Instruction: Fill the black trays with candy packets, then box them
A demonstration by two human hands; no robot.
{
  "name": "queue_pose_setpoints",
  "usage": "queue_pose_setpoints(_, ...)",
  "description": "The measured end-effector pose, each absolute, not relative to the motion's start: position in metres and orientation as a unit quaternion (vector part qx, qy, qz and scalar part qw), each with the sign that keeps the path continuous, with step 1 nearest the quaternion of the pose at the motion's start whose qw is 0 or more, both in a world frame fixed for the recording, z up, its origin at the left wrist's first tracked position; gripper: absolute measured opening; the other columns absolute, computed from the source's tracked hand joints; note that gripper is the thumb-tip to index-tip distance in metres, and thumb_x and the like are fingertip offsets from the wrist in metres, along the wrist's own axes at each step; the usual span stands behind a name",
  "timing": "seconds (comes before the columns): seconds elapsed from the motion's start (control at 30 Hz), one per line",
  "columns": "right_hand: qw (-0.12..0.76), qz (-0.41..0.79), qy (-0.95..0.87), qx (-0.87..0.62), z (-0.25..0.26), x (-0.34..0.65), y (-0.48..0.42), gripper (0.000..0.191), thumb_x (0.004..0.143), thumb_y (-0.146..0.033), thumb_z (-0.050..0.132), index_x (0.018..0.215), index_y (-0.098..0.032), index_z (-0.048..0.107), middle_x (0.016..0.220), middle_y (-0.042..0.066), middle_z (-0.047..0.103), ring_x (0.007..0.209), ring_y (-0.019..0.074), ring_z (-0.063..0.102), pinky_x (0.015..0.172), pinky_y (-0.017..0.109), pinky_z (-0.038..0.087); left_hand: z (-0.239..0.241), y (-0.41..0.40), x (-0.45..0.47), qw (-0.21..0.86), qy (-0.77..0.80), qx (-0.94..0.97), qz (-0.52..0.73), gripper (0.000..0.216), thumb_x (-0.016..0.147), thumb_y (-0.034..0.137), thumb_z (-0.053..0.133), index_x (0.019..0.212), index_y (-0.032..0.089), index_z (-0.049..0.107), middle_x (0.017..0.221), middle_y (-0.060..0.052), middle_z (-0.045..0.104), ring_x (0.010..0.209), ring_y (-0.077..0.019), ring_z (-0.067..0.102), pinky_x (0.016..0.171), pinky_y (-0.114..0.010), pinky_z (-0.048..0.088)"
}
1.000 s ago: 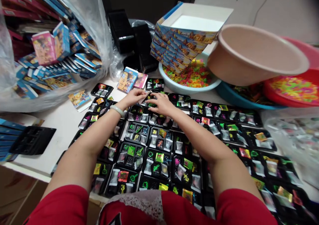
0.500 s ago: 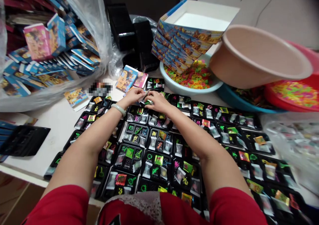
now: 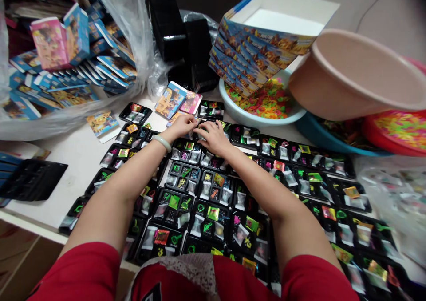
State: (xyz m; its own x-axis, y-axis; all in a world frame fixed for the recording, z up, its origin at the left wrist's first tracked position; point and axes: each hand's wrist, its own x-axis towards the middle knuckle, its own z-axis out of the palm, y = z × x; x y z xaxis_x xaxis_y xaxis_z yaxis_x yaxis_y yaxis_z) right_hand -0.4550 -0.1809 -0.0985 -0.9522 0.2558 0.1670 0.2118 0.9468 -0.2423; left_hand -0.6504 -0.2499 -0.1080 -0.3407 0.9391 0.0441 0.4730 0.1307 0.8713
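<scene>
At the far rows of trays, my left hand [image 3: 184,126], with a pale bangle [image 3: 162,143] on its wrist, is closed in a pinch. Something thin and small shows at its fingertips, too small to name. Beside it, my right hand [image 3: 214,137] has its fingers apart and bent down over a black tray, holding nothing that I can see. Rows of black compartment trays [image 3: 182,176] lie under and around both arms, filled with white-wrapped pieces, shiny coloured packets and small bright plastic shapes. Another filled tray [image 3: 211,109] sits just beyond my right hand.
Blue and pink boxes [image 3: 171,99] lie beyond my left hand. A plastic bag [image 3: 139,39] of boxes stands left, near stacked empty black trays [image 3: 33,179]. Behind are a pale basin [image 3: 233,110] of coloured shapes, stacked cartons [image 3: 262,39], a beige tub [image 3: 333,79] and a red basin [image 3: 382,136].
My right hand's fingers have spread apart and drawn slightly away from the left. My left hand stays pinched. The whole view has shifted a little.
</scene>
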Motion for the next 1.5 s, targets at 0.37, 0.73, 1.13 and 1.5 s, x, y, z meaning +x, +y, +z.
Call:
queue_pose_setpoints(0.37, 0.094, 0.139, -0.978, -0.119, -0.094, -0.431, -0.161, 0.048, 0.090, -0.035, 0.074, 0.135, -0.025, 0.064, 0.146, 0.016, 0.058, 0.136, 0.0368, 0.049, 0.113, 0.057, 0.033, -0.105, -0.250, -0.647, 0.247, 0.723, 0.503, 0.404, 0.017, 0.081, 0.027, 0.068, 0.069, 0.016, 0.064, 0.069, -0.001, 0.065, 0.068, -0.0152, 0.057, 0.067, -0.026, 0.043)
queue_pose_setpoints(0.73, 0.005, 0.192, -0.978, -0.084, -0.089, -0.458, -0.129, 0.073, 0.080, -0.042, 0.076, 0.146, -0.023, 0.050, 0.151, 0.017, 0.051, 0.146, 0.0378, 0.041, 0.121, 0.062, 0.026, -0.109, -0.247, -0.658, 0.281, 0.704, 0.497, 0.423, 0.019, 0.078, 0.034, 0.070, 0.074, 0.016, 0.068, 0.070, -0.001, 0.068, 0.067, -0.0154, 0.058, 0.066, -0.026, 0.045)
queue_pose_setpoints(1.13, 0.066, 0.167, -0.970, -0.161, -0.087, -0.477, -0.158, 0.047, 0.085, -0.042, 0.074, 0.126, -0.022, 0.063, 0.132, 0.016, 0.060, 0.124, 0.0365, 0.056, 0.111, 0.055, 0.038, -0.104, -0.251, -0.648, 0.308, 0.692, 0.439, 0.482, 0.016, 0.075, 0.031, 0.068, 0.074, 0.015, 0.065, 0.069, 0.000, 0.063, 0.063, -0.0131, 0.054, 0.061, -0.024, 0.043)
queue_pose_setpoints(1.5, 0.118, 0.150, -0.974, -0.125, -0.111, -0.472, -0.169, 0.037, 0.091, -0.027, 0.071, 0.128, -0.030, 0.068, 0.147, 0.011, 0.054, 0.146, 0.0349, 0.039, 0.121, 0.065, 0.022, -0.109, -0.250, -0.659, 0.286, 0.713, 0.444, 0.461, 0.021, 0.072, 0.036, 0.070, 0.068, 0.018, 0.060, 0.061, 0.002, 0.055, 0.059, -0.0125, 0.048, 0.058, -0.025, 0.038)
